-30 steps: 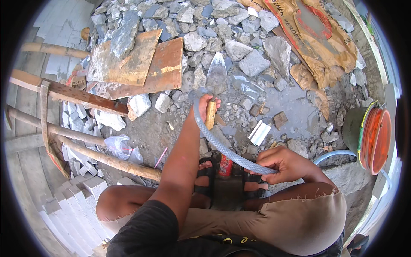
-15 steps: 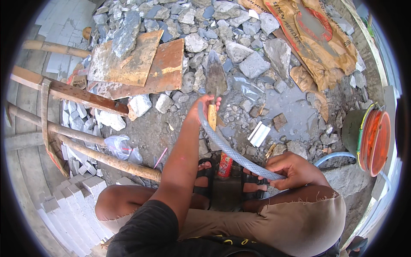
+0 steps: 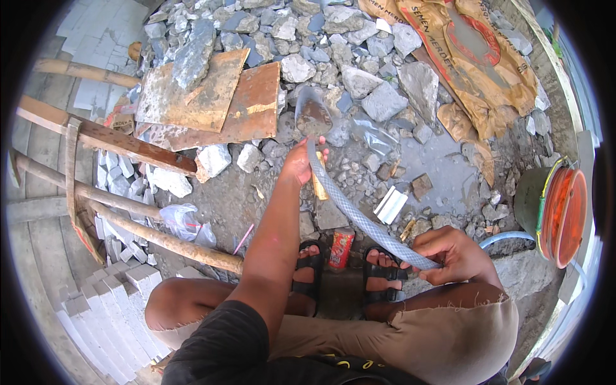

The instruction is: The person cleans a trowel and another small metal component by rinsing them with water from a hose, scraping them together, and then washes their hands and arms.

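My left hand (image 3: 298, 162), arm stretched forward, is closed around a pointed trowel (image 3: 313, 117) and the far end of a clear braided hose (image 3: 354, 219). The trowel's muddy blade points away from me over the rubble, and its wooden handle shows below my fingers, partly behind the hose. From there the hose curves down to the right into my right hand (image 3: 454, 255), which grips it above my right knee. Between my sandalled feet stands a red can or packet (image 3: 341, 249).
Broken rock (image 3: 382, 101) covers the ground ahead, with stained boards (image 3: 192, 90) at left and paper sacks (image 3: 462, 70) at far right. Timber poles (image 3: 160, 240) and stacked grey blocks (image 3: 109, 314) lie left. An orange-lidded bucket (image 3: 564, 215) stands right, near another hose length (image 3: 507, 237).
The trowel blade has tilted and shifted slightly left and nearer. The hose end now lies over the trowel's neck. My right hand has moved slightly right with the hose.
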The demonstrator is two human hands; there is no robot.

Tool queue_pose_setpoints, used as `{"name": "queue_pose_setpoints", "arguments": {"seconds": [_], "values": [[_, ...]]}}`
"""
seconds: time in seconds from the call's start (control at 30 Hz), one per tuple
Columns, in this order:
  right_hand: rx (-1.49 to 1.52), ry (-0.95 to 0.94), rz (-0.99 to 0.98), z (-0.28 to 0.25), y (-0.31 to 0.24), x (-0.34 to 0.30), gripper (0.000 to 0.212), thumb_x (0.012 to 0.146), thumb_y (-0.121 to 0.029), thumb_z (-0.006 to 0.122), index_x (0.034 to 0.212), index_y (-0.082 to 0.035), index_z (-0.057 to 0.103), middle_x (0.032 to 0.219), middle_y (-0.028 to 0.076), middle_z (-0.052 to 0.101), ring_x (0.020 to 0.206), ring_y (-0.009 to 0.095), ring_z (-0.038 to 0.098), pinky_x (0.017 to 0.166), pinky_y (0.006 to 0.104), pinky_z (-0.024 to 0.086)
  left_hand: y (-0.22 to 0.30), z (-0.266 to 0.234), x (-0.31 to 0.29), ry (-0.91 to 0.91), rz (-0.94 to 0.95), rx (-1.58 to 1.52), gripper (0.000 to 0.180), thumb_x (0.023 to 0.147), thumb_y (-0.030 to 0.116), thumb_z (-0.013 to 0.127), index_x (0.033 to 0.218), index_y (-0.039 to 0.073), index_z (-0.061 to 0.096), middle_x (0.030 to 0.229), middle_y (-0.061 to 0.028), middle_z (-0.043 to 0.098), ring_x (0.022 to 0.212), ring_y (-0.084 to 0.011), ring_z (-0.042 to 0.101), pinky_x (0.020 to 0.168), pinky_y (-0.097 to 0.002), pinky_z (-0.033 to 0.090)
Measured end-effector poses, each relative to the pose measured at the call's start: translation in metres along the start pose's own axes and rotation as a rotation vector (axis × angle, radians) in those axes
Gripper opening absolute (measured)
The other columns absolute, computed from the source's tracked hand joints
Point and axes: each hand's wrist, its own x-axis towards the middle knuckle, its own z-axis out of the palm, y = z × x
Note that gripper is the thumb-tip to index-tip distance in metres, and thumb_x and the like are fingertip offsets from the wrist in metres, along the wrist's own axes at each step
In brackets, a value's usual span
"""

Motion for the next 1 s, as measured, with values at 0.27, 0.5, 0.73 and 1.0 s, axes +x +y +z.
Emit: {"name": "queue_pose_setpoints", "arguments": {"seconds": [0.27,0.5,0.73,1.0], "values": [[-0.072,-0.058,-0.038,-0.004,0.0,0.004,0.037,0.072,0.01,0.064,0.107,0.002,0.071,0.088,0.009,0.065,0.078,0.011,0.062,0.063,0.025,0.044,0.002,-0.001,-0.002,-0.097,0.159,-0.064,0.018,0.097,0.023,0.06,0.103,0.008,0.053,0.101,-0.0144,0.064,0.078,-0.0214,0.058,0.067,-0.0352,0.051],[-0.056,-0.022,-0.046,-0.004,0.003,0.009,0.037,0.07,0.01,0.068,0.107,0.004,0.071,0.095,0.011,0.065,0.093,0.018,0.065,0.076,0.0266,0.05,0.014,0.022,-0.019,-0.163,0.141,-0.255,0.022,0.095,0.03,0.062,0.097,0.012,0.05,0.091,-0.0122,0.061,0.071,-0.0209,0.055,0.062,-0.0322,0.046],[-0.325,-0.207,-0.082,0.009,0.033,0.032,0.034,0.08,-0.009,0.074,0.111,0.0,0.066,0.112,0.01,0.059,0.096,0.017,0.061,0.077,0.0285,0.05,0.015,0.023,-0.001,-0.114,0.254,-0.269,0.027,0.095,0.041,0.059,0.099,0.017,0.048,0.084,-0.0063,0.056,0.081,-0.0233,0.058,0.073,-0.0398,0.052],[-0.275,-0.212,-0.113,0.008,0.039,0.024,0.037,0.078,-0.01,0.076,0.114,-0.007,0.069,0.11,0.011,0.06,0.102,0.024,0.061,0.084,0.0336,0.05,0.049,0.038,-0.009,-0.128,0.327,-0.326,0.031,0.098,0.041,0.055,0.115,0.016,0.048,0.102,-0.0086,0.057,0.101,-0.0312,0.06,0.085,-0.0491,0.05]]}}
